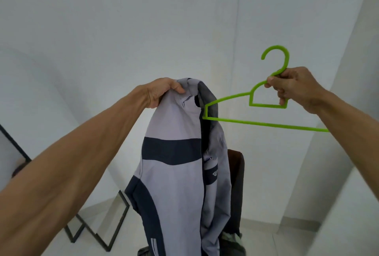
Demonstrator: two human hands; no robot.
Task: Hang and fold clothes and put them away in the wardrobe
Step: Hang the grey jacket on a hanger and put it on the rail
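White walls [102,19] fill most of the view, meeting in a corner behind the raised arms, with a pale floor [266,241] below. A jacket [174,184], light grey with dark navy bands across the chest and along the side, hangs in mid-air at the centre, carried by nothing but the hand above it; its front falls open down the middle, and a small logo shows on the right panel. Behind it stands a dark brown chair [238,184], mostly hidden by the cloth. At the lower left a black metal frame [98,233] rests on the floor against the wall. The left hand [162,91] pinches the jacket at the collar, its grip closed on the fabric, holding the garment up. The right hand [295,85] has its grip closed on a green hanger [264,124] just below the hook, the fingers wrapped round the neck. The hanger is tilted, and its left tip is tucked inside the open front of the jacket near the collar, while its right end passes behind the right forearm.
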